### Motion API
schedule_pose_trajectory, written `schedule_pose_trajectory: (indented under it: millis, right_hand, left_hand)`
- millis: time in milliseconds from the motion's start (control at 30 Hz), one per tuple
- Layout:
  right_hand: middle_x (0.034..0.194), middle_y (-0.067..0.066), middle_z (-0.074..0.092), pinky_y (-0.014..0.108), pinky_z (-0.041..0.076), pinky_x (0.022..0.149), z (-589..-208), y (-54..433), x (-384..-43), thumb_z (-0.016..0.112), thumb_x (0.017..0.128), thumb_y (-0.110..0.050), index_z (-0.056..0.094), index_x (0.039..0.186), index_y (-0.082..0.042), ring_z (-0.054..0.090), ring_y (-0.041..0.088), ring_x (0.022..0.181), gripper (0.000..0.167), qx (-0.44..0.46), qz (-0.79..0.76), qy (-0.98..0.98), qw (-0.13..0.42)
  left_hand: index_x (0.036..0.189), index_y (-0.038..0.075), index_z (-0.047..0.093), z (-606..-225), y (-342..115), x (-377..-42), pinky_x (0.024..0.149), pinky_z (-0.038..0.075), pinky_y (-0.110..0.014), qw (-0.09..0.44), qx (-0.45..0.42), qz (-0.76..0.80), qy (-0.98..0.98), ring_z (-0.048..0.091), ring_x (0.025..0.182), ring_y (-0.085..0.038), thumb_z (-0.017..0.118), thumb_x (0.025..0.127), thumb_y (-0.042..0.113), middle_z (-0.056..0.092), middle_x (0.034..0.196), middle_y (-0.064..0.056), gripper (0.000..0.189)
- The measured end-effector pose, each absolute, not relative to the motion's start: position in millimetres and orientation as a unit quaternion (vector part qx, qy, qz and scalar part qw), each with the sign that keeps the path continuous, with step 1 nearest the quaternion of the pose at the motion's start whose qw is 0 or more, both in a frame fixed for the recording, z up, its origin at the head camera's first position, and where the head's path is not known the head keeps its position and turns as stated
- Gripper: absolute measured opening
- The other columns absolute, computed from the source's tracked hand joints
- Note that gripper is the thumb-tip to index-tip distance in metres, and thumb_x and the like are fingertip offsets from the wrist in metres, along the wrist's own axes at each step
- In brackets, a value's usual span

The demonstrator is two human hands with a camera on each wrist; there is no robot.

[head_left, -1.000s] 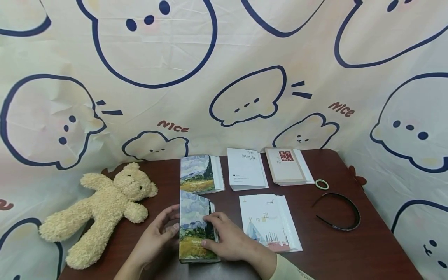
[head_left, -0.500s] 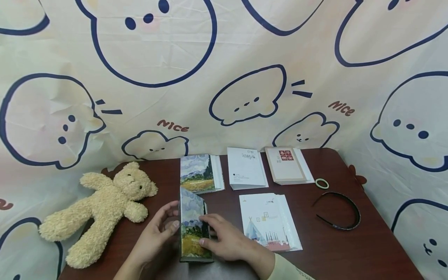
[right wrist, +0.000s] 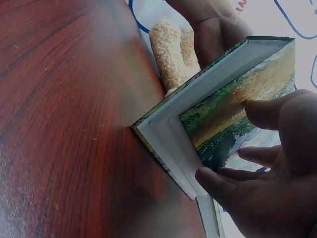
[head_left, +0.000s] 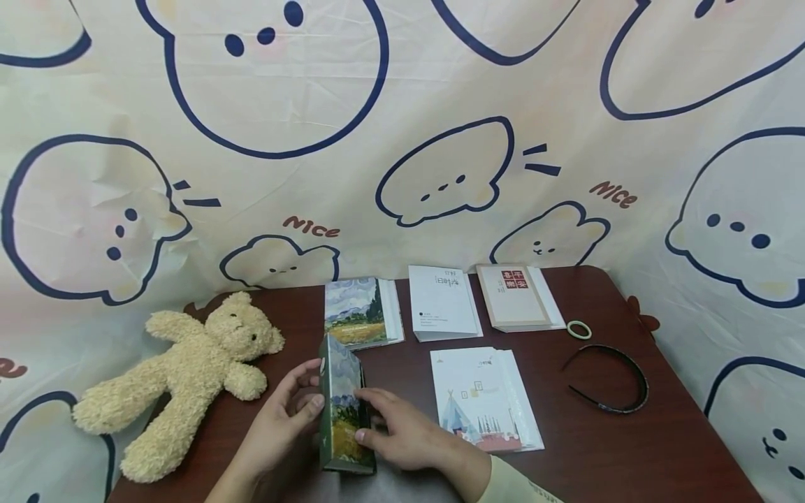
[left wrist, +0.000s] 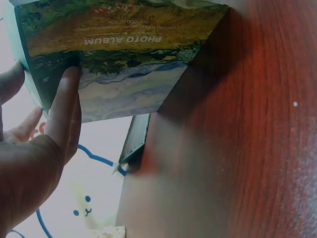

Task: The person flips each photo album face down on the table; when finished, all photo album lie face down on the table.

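A photo album (head_left: 344,412) with a painted landscape cover stands tilted on its long edge, its dark green spine turned up and left in the head view. My left hand (head_left: 279,423) holds it from the left; in the left wrist view its fingertips (left wrist: 70,82) lie on the cover printed PHOTO ALBUM. From the other side my right hand (head_left: 405,429) grips the opposite cover, thumb and fingers spread along it. White page edges of the album (right wrist: 168,144) show in the right wrist view. Its lower edge meets the table (left wrist: 267,124).
Behind it lies a matching landscape album (head_left: 352,314). Further right are a white album (head_left: 443,307), a beige album (head_left: 512,300) and a tent-print album (head_left: 474,398). A pale green ring (head_left: 578,330) and black headband (head_left: 644,388) lie right; a teddy bear (head_left: 189,384) lies left.
The album has turned from facing upward to standing steeper, so its spine now shows and the cover looks narrower. My right hand has shifted slightly left with it; my left hand has barely moved.
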State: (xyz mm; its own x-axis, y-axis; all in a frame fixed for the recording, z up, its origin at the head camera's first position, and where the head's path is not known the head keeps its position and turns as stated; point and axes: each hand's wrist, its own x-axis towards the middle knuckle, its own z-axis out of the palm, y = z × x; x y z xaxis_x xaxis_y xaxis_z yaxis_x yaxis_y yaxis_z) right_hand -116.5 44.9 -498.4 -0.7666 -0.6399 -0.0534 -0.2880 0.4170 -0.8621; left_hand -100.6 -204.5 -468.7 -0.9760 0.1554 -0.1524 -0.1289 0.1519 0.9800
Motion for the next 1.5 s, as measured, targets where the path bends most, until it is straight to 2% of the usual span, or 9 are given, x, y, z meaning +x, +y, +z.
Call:
schedule_pose_trajectory:
  millis: [100,300,400,600,833,1067,1233,1500]
  right_hand:
    - [0.159,0.002,0.044,0.037,0.045,0.11,-497.8,45.7,-116.6,0.063,0.103,-0.042,0.042,0.159,-0.023,0.052,0.021,0.136,0.062,-0.288,-0.441,0.831,0.178]
    - [0.156,0.005,0.046,0.032,0.052,0.103,-495.6,47.8,-117.5,0.065,0.103,-0.035,0.044,0.157,-0.022,0.06,0.02,0.126,0.059,-0.282,-0.494,0.8,0.19]
    - [0.155,0.006,0.046,0.031,0.052,0.102,-493.0,49.0,-117.7,0.066,0.104,-0.032,0.044,0.156,-0.021,0.06,0.021,0.128,0.058,-0.284,-0.529,0.776,0.195]
    - [0.15,0.006,0.05,0.034,0.051,0.105,-484.9,53.1,-117.9,0.063,0.105,-0.031,0.045,0.155,-0.022,0.06,0.021,0.128,0.054,-0.288,-0.566,0.749,0.191]
    - [0.146,0.006,0.052,0.025,0.051,0.101,-476.9,56.8,-116.9,0.061,0.106,-0.029,0.046,0.154,-0.019,0.059,0.022,0.128,0.051,-0.281,-0.595,0.73,0.185]
    - [0.143,0.008,0.054,0.026,0.052,0.1,-469.7,60.0,-117.2,0.062,0.106,-0.028,0.047,0.154,-0.017,0.059,0.019,0.127,0.051,-0.276,-0.612,0.724,0.161]
    - [0.144,0.008,0.053,0.027,0.052,0.101,-466.7,63.7,-116.8,0.063,0.105,-0.023,0.046,0.153,-0.014,0.059,0.024,0.127,0.052,-0.272,-0.633,0.709,0.151]
    - [0.144,0.015,0.053,0.029,0.054,0.099,-464.0,70.9,-117.9,0.064,0.105,-0.02,0.045,0.154,-0.008,0.059,0.028,0.126,0.054,-0.265,-0.641,0.707,0.137]
  left_hand:
    - [0.156,0.018,0.039,-467.4,-202.4,-99.9,0.084,0.057,-0.036,0.109,0.001,0.645,0.756,0.059,0.117,-0.03,0.067,0.102,0.014,0.044,0.137,-0.02,0.061]
    - [0.155,0.02,0.041,-465.5,-196.5,-100.3,0.084,0.058,-0.038,0.109,-0.011,0.651,0.751,0.055,0.123,-0.034,0.068,0.102,0.014,0.043,0.139,-0.018,0.06]
    - [0.155,0.021,0.041,-464.2,-192.9,-100.0,0.081,0.059,-0.04,0.112,-0.016,0.662,0.74,0.054,0.123,-0.033,0.067,0.102,0.013,0.041,0.139,-0.017,0.059]
    - [0.155,0.019,0.041,-463.6,-185.4,-99.0,0.078,0.06,-0.041,0.104,-0.013,0.67,0.735,0.058,0.119,-0.03,0.068,0.102,0.012,0.041,0.139,-0.019,0.06]
    - [0.154,0.021,0.043,-468.7,-181.4,-99.2,0.078,0.06,-0.04,0.097,-0.011,0.666,0.739,0.059,0.119,-0.033,0.07,0.1,0.011,0.044,0.138,-0.018,0.061]
    - [0.156,0.023,0.042,-470.9,-176.6,-99.8,0.081,0.06,-0.039,0.1,-0.001,0.673,0.733,0.059,0.119,-0.031,0.07,0.1,0.012,0.045,0.14,-0.018,0.063]
    - [0.158,0.023,0.04,-472.6,-172.1,-99.5,0.085,0.059,-0.036,0.1,0.01,0.679,0.727,0.059,0.121,-0.03,0.068,0.101,0.01,0.046,0.141,-0.018,0.065]
    - [0.158,0.029,0.042,-477.8,-164.6,-99.1,0.085,0.058,-0.033,0.099,0.012,0.662,0.743,0.06,0.116,-0.031,0.071,0.1,0.016,0.052,0.136,-0.016,0.066]
